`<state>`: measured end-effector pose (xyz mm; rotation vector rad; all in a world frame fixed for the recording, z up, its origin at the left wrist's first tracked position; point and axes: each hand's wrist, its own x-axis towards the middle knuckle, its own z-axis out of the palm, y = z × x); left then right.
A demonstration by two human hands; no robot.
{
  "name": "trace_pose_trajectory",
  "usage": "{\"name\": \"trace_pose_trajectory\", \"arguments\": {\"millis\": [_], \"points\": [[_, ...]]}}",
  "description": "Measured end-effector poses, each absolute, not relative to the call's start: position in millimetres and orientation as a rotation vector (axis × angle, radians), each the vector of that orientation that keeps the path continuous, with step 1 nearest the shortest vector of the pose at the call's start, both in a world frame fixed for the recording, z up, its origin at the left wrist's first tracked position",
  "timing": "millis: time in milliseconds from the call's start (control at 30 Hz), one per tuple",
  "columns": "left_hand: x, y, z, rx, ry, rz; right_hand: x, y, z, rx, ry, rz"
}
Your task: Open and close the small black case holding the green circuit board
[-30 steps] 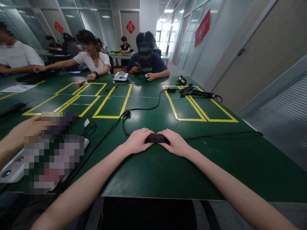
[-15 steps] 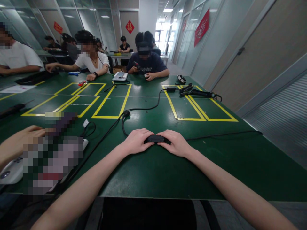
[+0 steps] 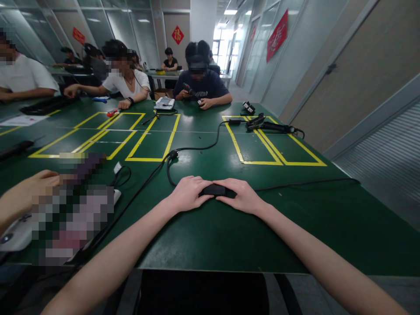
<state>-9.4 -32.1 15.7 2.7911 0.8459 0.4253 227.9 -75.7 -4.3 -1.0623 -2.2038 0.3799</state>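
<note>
Between my two hands, a small black box-shaped object (image 3: 215, 190) rests low over the green table (image 3: 197, 236). My left hand (image 3: 191, 192) grips its left end, thumb in front and fingers behind. Its right end is in my right hand (image 3: 241, 195), held the same way, and the fingertips of both hands nearly meet above it. A black cord (image 3: 169, 170) runs up from beside my left hand to a plug (image 3: 173, 155). Another black cord (image 3: 305, 183) leads off to the right from behind my right hand.
Yellow tape outlines (image 3: 284, 162) mark the table ahead. A black tool (image 3: 272, 127) lies at the far right. At left, another person's hand (image 3: 29, 194) is beside blurred items. People sit across the table, near a white device (image 3: 164, 103).
The fingertips of my hands have drawn slightly closer together over the black object. The camera view has barely shifted.
</note>
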Motion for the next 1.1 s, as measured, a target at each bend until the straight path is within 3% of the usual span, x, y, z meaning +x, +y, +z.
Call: {"name": "trace_pose_trajectory", "arguments": {"millis": [467, 667, 1100], "points": [[-11.2, -27.3, 16.3, 2.004, 0.892, 0.437, 226.4, -82.4, 4.2, -0.834, -2.348, 0.006], [-11.1, -32.2, 14.6, 2.217, 0.989, 0.642, 228.0, -80.7, 2.1, -1.072, -2.295, 0.198], [-8.4, -35.0, 17.0, 2.515, 1.079, 0.518, 232.2, -79.4, 0.2, -1.072, -2.214, 0.320]]}}
